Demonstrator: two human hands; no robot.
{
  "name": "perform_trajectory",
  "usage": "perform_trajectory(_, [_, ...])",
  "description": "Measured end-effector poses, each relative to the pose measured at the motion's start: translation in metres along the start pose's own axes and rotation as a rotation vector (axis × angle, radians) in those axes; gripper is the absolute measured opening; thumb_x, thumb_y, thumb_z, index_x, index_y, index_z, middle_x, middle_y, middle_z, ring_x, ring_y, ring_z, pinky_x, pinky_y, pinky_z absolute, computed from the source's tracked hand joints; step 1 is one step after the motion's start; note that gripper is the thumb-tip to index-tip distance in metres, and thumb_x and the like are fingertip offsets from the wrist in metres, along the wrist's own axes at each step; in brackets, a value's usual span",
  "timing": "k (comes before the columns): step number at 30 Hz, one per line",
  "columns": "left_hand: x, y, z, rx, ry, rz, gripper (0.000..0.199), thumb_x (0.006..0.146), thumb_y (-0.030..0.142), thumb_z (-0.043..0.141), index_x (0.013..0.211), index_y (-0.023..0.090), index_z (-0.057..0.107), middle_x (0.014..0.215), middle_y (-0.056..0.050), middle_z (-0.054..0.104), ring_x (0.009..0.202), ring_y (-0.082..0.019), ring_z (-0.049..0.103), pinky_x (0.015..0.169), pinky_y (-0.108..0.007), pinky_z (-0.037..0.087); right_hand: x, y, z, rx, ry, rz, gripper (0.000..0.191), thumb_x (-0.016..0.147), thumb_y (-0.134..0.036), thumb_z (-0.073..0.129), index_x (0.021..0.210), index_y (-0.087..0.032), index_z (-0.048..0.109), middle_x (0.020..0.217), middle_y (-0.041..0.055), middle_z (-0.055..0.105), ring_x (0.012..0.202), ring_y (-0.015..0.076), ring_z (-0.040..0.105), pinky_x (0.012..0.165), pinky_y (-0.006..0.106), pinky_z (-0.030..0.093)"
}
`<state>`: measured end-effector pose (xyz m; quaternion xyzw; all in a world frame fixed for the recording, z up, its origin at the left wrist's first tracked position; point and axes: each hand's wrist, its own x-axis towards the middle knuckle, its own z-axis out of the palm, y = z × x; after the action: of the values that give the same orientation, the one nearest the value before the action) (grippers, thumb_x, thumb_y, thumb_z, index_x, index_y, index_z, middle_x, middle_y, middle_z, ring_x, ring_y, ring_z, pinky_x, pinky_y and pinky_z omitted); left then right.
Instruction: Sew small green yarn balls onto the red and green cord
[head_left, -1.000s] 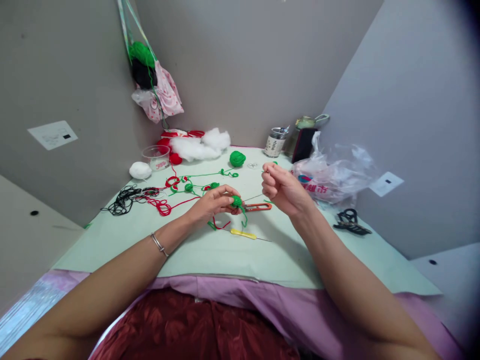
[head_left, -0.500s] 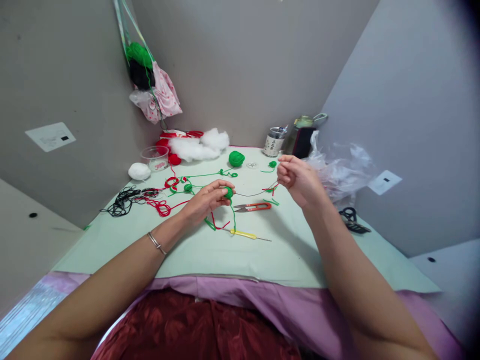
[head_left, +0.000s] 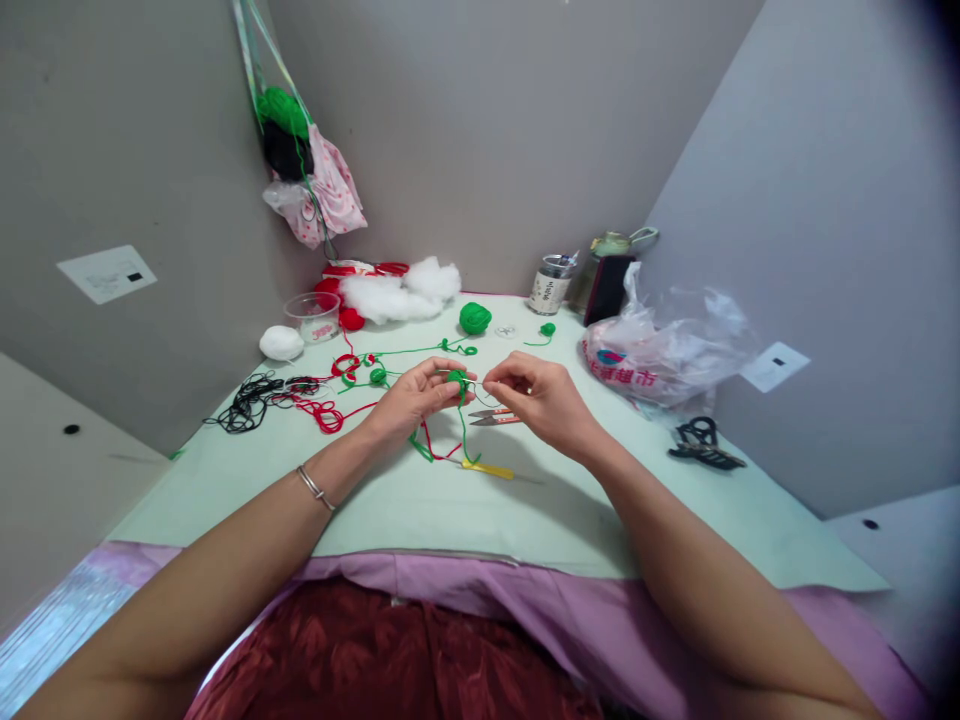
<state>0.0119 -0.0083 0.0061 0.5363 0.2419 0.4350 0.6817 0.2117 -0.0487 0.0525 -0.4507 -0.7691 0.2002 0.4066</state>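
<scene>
My left hand (head_left: 414, 400) is closed around a small green yarn piece (head_left: 457, 378), with a loose green tail hanging down from it. My right hand (head_left: 546, 396) pinches a thin needle (head_left: 477, 382) at the piece's right side. A dark thread (head_left: 482, 401) loops below the fingertips. Just under my right hand lie thread snips (head_left: 493, 417), their handle partly covered. Closer to me rests a yellow-handled crochet hook (head_left: 487, 469), beside red and green yarn ends (head_left: 424, 448).
Tangled black yarn (head_left: 255, 402) and red yarn (head_left: 326, 415) spread at left. Behind are white stuffing (head_left: 397, 292), a clear tub (head_left: 313, 318) and a green yarn ball (head_left: 475, 318). A plastic bag (head_left: 660, 350) and a black claw clip (head_left: 705, 445) lie at right.
My right hand has come down and left from beside the plastic bag to the green yarn piece. The dark thread, stretched between the hands before, now hangs slack. My left hand has barely moved.
</scene>
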Motion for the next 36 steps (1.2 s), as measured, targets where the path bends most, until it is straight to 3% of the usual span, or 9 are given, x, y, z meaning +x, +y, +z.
perform_trajectory(18, [0.001, 0.0, -0.004, 0.074, 0.05, 0.112, 0.033, 0.075, 0.025, 0.077, 0.104, 0.017, 0.062, 0.112, -0.006, 0.066, 0.094, -0.014, 0.064, 0.094, -0.031, 0.046, -0.001, 0.004, 0.001, -0.173, -0.034, -0.007, 0.012, 0.085, -0.02, 0.06, 0.076, -0.02, 0.068, 0.076, 0.0019, 0.059, 0.063, 0.0122, 0.048, 0.061, 0.027, 0.036])
perform_trajectory(36, [0.0, 0.0, -0.003, 0.171, 0.103, 0.188, 0.033, 0.07, 0.021, 0.079, 0.098, 0.018, 0.062, 0.111, -0.006, 0.067, 0.1, -0.016, 0.062, 0.091, -0.03, 0.045, -0.001, 0.01, 0.011, -0.07, -0.099, 0.022, 0.011, 0.086, -0.021, 0.055, 0.079, -0.02, 0.063, 0.073, 0.0009, 0.063, 0.064, 0.0133, 0.052, 0.062, 0.027, 0.038])
